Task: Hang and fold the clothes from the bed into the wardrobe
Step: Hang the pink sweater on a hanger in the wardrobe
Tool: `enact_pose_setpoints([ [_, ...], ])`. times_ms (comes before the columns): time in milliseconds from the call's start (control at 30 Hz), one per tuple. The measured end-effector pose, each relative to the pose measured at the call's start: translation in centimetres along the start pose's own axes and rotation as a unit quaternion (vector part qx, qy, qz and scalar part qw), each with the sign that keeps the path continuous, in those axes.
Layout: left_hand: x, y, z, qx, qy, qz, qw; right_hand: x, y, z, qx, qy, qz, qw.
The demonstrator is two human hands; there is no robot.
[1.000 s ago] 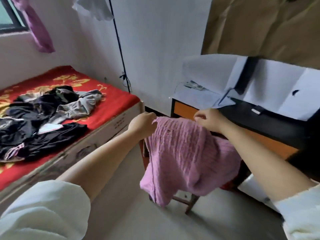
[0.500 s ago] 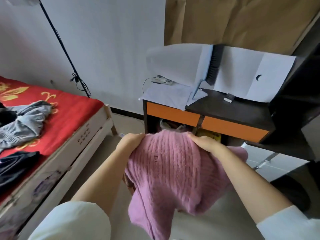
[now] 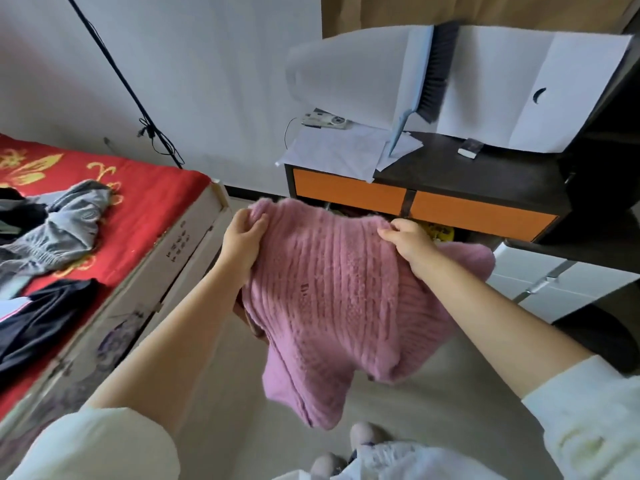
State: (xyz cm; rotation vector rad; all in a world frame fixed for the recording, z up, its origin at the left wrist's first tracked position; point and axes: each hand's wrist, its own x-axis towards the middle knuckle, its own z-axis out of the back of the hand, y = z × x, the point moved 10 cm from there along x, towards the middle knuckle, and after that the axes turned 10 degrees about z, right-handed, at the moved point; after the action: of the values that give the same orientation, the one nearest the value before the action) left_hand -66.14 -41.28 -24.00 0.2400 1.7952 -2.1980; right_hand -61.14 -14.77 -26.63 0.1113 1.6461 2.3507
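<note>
The bed (image 3: 149, 188) is lying at nine o'clock, carrying a grey garment (image 3: 65, 230) and dark clothes (image 3: 38, 320) that are waiting their turn. The desk (image 3: 460, 174) is standing at one o'clock, with papers (image 3: 343, 150) and a brush (image 3: 434, 74) on top. The pink sweater (image 3: 332, 292) is hanging in mid-air at the centre, over the floor (image 3: 214, 393), well clear of the bed.

The left hand (image 3: 242, 242) is gripping the sweater's upper left edge, fingers curled round a bunch of knit. The right hand (image 3: 408, 242) is pinching the upper right edge, fingers clamped on the fabric.

The biggest risk, as I judge it, is the loose lower part: it is dangling toward six o'clock, near the person's feet (image 3: 363, 436), and could be dragging on the floor or getting trodden on if the hands are dropping lower. Next, the heavy knit may be stretching or slipping from the right hand's small pinch. A sleeve bulging toward three o'clock could be catching on the desk's corner.

The wardrobe is hard to identify; a dark panel at two o'clock is cut off by the frame edge, and I cannot tell whether it is part of it. The sweater is hiding the desk's lower shelf, and its own far side and sleeves are bunched beyond reading. No hanger is showing.
</note>
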Motion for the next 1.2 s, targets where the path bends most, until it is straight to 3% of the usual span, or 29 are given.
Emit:
enact_pose_setpoints([
  [100,-1.7,-1.6,0.5,-0.157,0.091,-0.006,0.983,-1.0,1.6,0.9,0.231,-0.053,0.002,0.971],
  [167,-2.9,-2.1,1.4,-0.224,0.164,-0.017,0.961,-1.7,3.5,1.0,0.331,-0.012,0.065,0.941],
  [233,-4.2,-1.5,2.2,-0.230,0.233,-0.001,0.945,-3.2,5.6,0.6,0.345,0.083,0.159,0.921],
  [300,-5.0,0.2,2.4,-0.188,0.267,0.046,0.944,-5.3,6.9,-0.1,0.242,0.188,0.220,0.926],
  [400,-5.6,4.2,2.4,-0.068,0.216,0.143,0.963,-7.7,6.0,-1.8,0.030,0.307,0.240,0.921],
  [467,-6.0,6.4,2.9,0.000,0.159,0.180,0.971,-8.2,4.2,-2.3,-0.052,0.322,0.228,0.917],
  [567,-6.6,6.9,2.1,-0.007,0.172,0.181,0.968,-8.8,2.8,-1.7,-0.063,0.322,0.200,0.923],
  [633,-6.6,6.6,2.4,-0.018,0.164,0.183,0.969,-8.0,2.6,-0.2,-0.050,0.282,0.191,0.939],
  [733,-6.5,6.4,2.4,-0.048,0.140,0.172,0.974,-4.8,4.5,4.6,-0.068,0.064,0.237,0.967],
  [767,-6.7,6.3,2.3,-0.059,0.136,0.168,0.975,-4.0,5.0,5.1,-0.115,0.040,0.242,0.963],
  [800,-6.7,6.4,2.1,-0.069,0.135,0.167,0.974,-3.1,4.7,4.5,-0.191,0.074,0.220,0.954],
  [900,-7.0,6.5,1.8,-0.089,0.140,0.163,0.973,-2.2,-0.6,1.8,-0.349,0.281,0.042,0.893],
  [967,-7.3,6.3,1.6,-0.092,0.153,0.158,0.971,-2.1,-2.3,1.8,-0.374,0.291,0.006,0.880],
  [1033,-7.6,6.6,1.6,-0.054,0.164,0.169,0.970,-1.6,-1.9,2.2,-0.363,0.240,0.040,0.899],
  [1100,-8.2,7.2,1.5,0.071,0.181,0.182,0.964,-1.4,-0.9,3.0,-0.354,0.170,0.081,0.916],
  [1167,-8.3,6.5,1.9,0.168,0.158,0.158,0.960,-1.8,1.1,4.9,-0.365,0.050,0.143,0.919],
  [1200,-8.1,5.9,2.2,0.154,0.134,0.141,0.969,-2.3,2.3,5.8,-0.358,-0.012,0.180,0.916],
])
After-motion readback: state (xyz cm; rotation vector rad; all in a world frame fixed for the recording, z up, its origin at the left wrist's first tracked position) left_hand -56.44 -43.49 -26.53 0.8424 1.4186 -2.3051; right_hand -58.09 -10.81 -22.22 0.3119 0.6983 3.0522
